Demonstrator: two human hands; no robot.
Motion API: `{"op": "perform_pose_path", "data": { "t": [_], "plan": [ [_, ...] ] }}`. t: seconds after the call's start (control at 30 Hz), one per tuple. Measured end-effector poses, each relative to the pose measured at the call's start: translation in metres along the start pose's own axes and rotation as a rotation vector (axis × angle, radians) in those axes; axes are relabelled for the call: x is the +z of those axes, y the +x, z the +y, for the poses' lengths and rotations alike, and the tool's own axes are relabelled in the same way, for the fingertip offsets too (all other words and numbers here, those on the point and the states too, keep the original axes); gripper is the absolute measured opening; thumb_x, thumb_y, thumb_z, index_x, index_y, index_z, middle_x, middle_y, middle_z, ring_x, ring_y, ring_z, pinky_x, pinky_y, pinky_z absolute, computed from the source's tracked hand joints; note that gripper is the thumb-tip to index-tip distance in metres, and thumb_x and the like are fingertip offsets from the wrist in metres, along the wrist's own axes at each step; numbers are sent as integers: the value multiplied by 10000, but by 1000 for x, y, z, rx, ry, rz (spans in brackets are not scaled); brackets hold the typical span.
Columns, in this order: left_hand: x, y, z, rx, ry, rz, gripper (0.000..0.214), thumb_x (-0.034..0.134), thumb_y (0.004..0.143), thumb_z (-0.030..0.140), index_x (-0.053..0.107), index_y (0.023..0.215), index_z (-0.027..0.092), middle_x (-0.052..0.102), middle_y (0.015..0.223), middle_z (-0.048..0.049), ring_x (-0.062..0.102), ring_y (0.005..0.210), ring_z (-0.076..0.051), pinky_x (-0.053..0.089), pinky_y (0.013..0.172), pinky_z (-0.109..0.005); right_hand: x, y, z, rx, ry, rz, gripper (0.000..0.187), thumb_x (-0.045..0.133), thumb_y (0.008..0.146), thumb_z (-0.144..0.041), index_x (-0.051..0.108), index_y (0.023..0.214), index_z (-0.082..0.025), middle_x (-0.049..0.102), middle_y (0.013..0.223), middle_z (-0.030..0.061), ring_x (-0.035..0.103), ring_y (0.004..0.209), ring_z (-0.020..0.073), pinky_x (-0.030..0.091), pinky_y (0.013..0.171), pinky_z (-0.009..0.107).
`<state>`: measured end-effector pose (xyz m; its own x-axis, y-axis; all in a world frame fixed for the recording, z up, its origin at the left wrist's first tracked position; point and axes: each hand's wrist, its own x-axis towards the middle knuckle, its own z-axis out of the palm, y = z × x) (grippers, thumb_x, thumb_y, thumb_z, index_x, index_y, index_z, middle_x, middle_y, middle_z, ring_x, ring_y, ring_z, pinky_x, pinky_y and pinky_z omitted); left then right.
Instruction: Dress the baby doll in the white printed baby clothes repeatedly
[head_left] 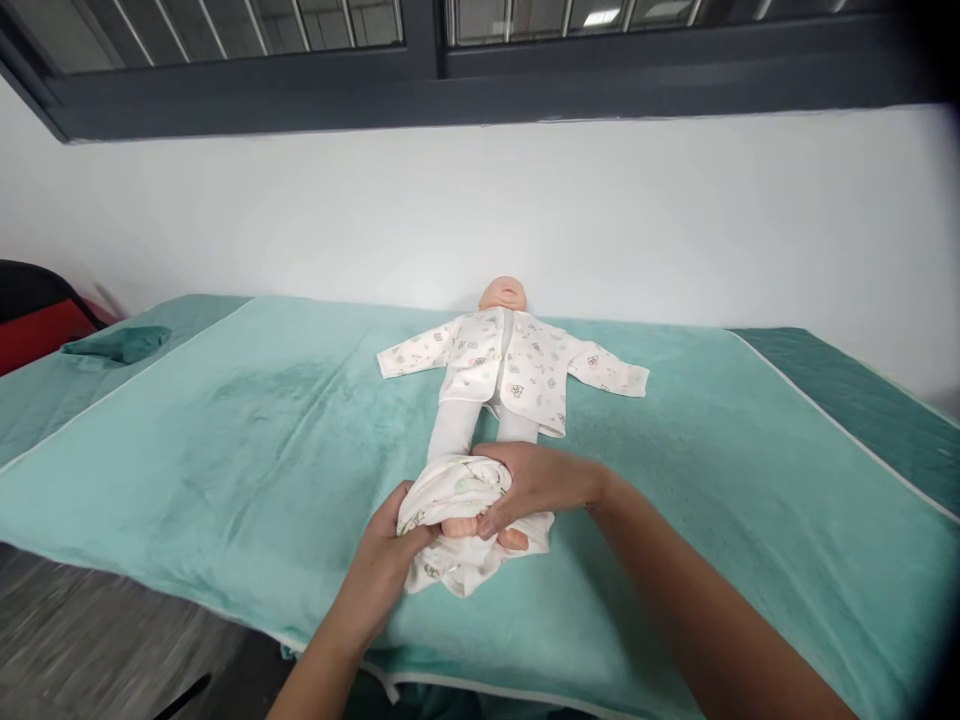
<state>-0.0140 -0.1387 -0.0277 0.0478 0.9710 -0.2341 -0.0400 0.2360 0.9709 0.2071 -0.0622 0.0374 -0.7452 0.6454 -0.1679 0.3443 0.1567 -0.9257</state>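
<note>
A baby doll point(504, 293) lies on its back on the green blanket, its head near the wall. It wears a white printed jacket point(480, 355) with the sleeves spread wide. Bunched around the doll's feet point(459, 527) are white printed baby pants point(454, 488). My left hand point(388, 548) grips the pants at their left edge, thumb toward the foot. From the right, my right hand point(529, 480) pinches the cloth between the two feet. Both feet show partly through the fabric, and the legs above are white.
A green blanket point(247, 440) covers the table up to the white wall point(300, 220). Above is a dark window frame point(435, 95). At the far left stands a red and black object point(41, 325), with a folded green cloth point(120, 343) beside it.
</note>
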Motion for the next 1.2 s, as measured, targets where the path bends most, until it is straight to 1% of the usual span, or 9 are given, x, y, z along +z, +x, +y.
{"op": "perform_pose_path", "data": {
  "t": [0.1, 0.23, 0.5, 0.6, 0.77, 0.87, 0.97, 1.07, 1.2],
  "plan": [
    [-6, 13, 2, 39, 46, -15, 154, 638, 739, 240, 589, 874, 185, 555, 705, 35, 525, 664, -147, 405, 595, -227, -1, 3, 4, -23, -71, 21, 576, 803, 629, -372, 660, 1173, -254, 699, 1114, 4, 641, 994, 246, 498, 770, 300],
    [-7, 27, 6, 184, 284, 166, 31, 590, 729, 193, 589, 759, 185, 535, 660, 44, 476, 641, -129, 375, 591, -213, 7, 13, 11, -54, -254, 149, 328, 723, 690, -314, 693, 1009, -240, 714, 977, -4, 636, 873, 228, 451, 709, 287],
    [-7, 47, 4, 243, 336, 255, 276, 565, 789, 230, 669, 1044, 204, 703, 922, -12, 608, 818, -198, 445, 710, -260, 43, 24, 20, -3, -430, 597, 119, 515, 773, -168, 582, 855, -222, 640, 796, -7, 559, 727, 165, 353, 631, 265],
    [-14, 45, 6, 184, 132, 107, 359, 663, 771, 257, 641, 1127, 212, 697, 1105, -52, 630, 973, -233, 470, 804, -288, 55, 14, 28, -7, -291, 765, 155, 496, 769, -136, 559, 882, -222, 629, 859, 12, 572, 795, 178, 409, 699, 281],
    [-35, 51, 17, 169, -293, -61, 325, 643, 837, 396, 674, 1083, 186, 619, 1306, -122, 530, 1250, -292, 424, 1025, -391, 49, -16, 56, -289, 260, 984, 237, 542, 868, -295, 516, 1100, -258, 580, 1237, 74, 536, 1188, 227, 437, 997, 388],
    [-35, 64, 24, 125, -252, -52, 389, 653, 825, 456, 674, 1104, 186, 603, 1333, -132, 510, 1279, -306, 432, 1025, -405, 40, -27, 74, -150, 384, 1172, 277, 553, 882, -398, 518, 1121, -262, 549, 1311, 86, 507, 1247, 245, 432, 1027, 441],
    [-22, 78, 32, 102, -130, -80, 478, 678, 805, 461, 626, 1215, 221, 515, 1435, -119, 486, 1307, -317, 456, 998, -400, 37, -25, 83, 40, 377, 1222, 427, 605, 846, -465, 493, 1200, -255, 564, 1305, 92, 534, 1225, 251, 458, 1008, 436],
    [-7, 96, 42, 140, -89, -74, 596, 701, 781, 457, 552, 1327, 269, 439, 1500, -94, 449, 1341, -312, 443, 1015, -383, 34, -13, 86, 102, 272, 1275, 624, 598, 845, -500, 368, 1368, -252, 490, 1387, 119, 482, 1289, 264, 462, 1011, 439],
    [6, 120, 57, 161, 105, -171, 785, 734, 742, 425, 418, 1449, 296, 492, 1450, -107, 483, 1300, -331, 456, 982, -388, 22, 3, 85, 73, -285, 1376, 644, 607, 843, -482, 392, 1400, -241, 311, 1505, 134, 279, 1397, 320, 356, 1079, 528]
  ]
}}
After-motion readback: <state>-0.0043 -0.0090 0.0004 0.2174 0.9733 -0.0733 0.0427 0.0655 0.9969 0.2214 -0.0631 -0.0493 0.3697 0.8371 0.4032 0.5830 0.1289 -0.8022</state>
